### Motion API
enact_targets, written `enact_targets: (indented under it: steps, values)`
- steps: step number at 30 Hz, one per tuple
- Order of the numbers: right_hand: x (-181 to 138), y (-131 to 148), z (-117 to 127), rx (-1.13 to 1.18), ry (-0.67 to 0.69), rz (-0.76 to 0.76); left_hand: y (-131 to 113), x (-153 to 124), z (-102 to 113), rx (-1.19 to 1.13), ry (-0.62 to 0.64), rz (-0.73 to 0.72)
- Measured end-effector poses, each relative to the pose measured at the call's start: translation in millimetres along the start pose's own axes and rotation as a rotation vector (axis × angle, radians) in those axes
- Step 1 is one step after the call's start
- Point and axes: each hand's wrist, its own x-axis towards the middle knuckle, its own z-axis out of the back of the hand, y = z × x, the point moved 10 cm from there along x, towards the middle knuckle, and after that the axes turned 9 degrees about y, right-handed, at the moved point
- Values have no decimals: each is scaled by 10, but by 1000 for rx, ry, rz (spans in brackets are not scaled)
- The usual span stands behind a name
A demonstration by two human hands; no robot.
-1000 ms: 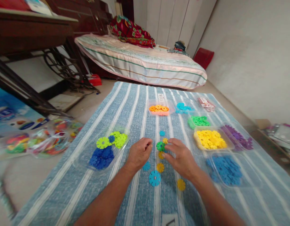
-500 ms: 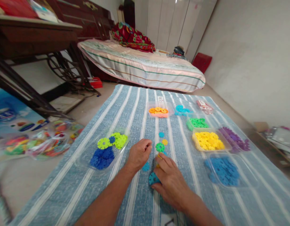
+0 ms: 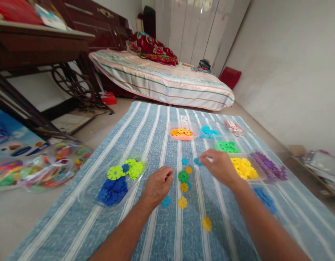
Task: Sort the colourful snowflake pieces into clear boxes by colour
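Note:
My right hand (image 3: 218,165) is pinched at the fingertips on a blue notched disc (image 3: 198,161), out over the middle of the cloth. To its left, my left hand (image 3: 158,185) is curled into a loose fist, and its inside is hidden. Between the hands lies a line of discs: a small blue disc (image 3: 185,161), a small orange-yellow disc (image 3: 188,170), a green disc (image 3: 183,177) and a yellow disc (image 3: 184,187) partly over a blue one. Nearer me are another yellow disc (image 3: 182,203), a blue disc (image 3: 165,201) beside my left wrist, and a tilted yellow disc (image 3: 207,223).
At left, a clear tray (image 3: 87,194) holds lime and dark blue discs. Tubs of orange discs (image 3: 181,133), green discs (image 3: 226,146), yellow discs (image 3: 243,168), purple discs (image 3: 269,166) and blue discs (image 3: 265,199) stand behind and right, on a striped cloth (image 3: 75,221).
My right hand has moved forward and right, away from the line of discs, with the blue disc at its fingertips. Yellow discs it covered now show. My left hand stays curled in place.

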Motion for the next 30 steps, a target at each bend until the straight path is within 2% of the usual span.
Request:
enact_targets:
  steps: [2,4,6,8,13,16,20,25,30]
  values:
    - [310,-269,450,-130,-155,-119,13,3,0,4,-4,0]
    - [470,-481,811,-252,-312,-263,22,5,-2,8,-4,1]
    - [485,-565,920,-312,-394,-335,22,3,-10,13,4,0]
    - [417,-532,719,-290,-354,-295,-1,-4,-23,19,20,-16]
    - [11,-241,-405,-108,-26,-86,-72,-25,-63,52,58,-58]
    - [-197,-88,-821,-55,51,-20,-76,-24,-69,66,62,-55]
    - [-293,30,-984,-99,58,15,-82,-14,-63,60,59,-56]
    - [-276,25,-1059,-148,99,-44,-66,-2,-46,64,46,-42]
    - [-237,64,-992,-90,38,-65,-37,23,-44,41,35,-72]
